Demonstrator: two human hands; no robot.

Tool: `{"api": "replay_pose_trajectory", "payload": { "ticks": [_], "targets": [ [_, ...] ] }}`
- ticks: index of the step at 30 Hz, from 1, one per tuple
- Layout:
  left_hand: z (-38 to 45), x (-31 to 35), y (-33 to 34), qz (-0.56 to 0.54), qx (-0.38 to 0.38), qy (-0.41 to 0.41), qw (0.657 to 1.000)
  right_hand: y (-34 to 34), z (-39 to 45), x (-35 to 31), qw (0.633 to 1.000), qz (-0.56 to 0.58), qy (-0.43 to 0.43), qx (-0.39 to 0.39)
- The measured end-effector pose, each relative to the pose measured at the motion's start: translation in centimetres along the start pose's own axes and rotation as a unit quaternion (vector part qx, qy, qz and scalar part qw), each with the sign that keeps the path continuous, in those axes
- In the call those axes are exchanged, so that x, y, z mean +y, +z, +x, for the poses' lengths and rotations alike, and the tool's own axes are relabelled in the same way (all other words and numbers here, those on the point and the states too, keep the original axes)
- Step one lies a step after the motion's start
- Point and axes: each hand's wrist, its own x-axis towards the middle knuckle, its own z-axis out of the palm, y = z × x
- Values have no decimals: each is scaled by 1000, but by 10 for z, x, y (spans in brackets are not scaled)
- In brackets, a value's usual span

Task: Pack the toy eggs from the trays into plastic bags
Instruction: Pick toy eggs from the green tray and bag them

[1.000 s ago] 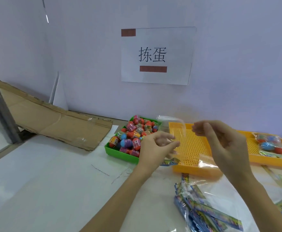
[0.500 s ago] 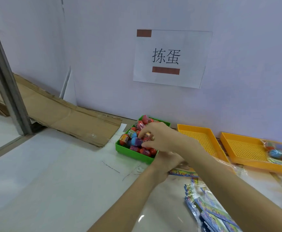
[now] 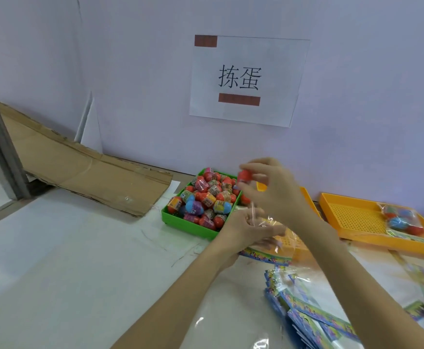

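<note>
Many toy eggs (image 3: pixel 207 197) in green tray (image 3: pixel 180 221)

Up at twelve o'clock, a white paper sheet (image 3: pixel 248 80) is stuck on the wall, and it reads "拣蛋" in two large black characters. A brown bar sits at the sheet's upper left corner and another just beneath the characters, neither showing legible writing. Down at five o'clock, the printed strips on the stacked bag headers (image 3: pixel 314 316) are far too blurred to read.
</note>
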Motion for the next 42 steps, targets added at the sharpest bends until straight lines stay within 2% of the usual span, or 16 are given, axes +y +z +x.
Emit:
{"api": "replay_pose_trajectory", "payload": {
  "ticks": [6,9,12,16,20,26,32,35,38,42],
  "targets": [
    [1,1,0,25,11,5,1000,-30,-52,43,979,98,54,168],
    [1,4,0,57,20,27,998,-28,-64,52,955,195,89,205],
    [-1,8,1,125,18,52,991,-29,-68,52,950,207,83,217],
    [-2,10,4,172,5,99,980,-29,-71,44,973,137,40,182],
    [0,7,7,191,24,107,975,-29,-74,41,984,49,35,169],
    [2,7,4,208,56,111,970,-32,-74,40,983,93,65,146],
    [0,8,7,206,39,136,968,-33,-75,40,979,137,83,126],
    [0,9,9,189,37,149,970,-34,-76,41,977,172,88,88],
    [0,10,10,186,40,155,970,-35,-77,40,987,137,62,64],
    [-1,12,9,136,20,149,979,-34,-79,37,997,36,5,63]
  ]
}}
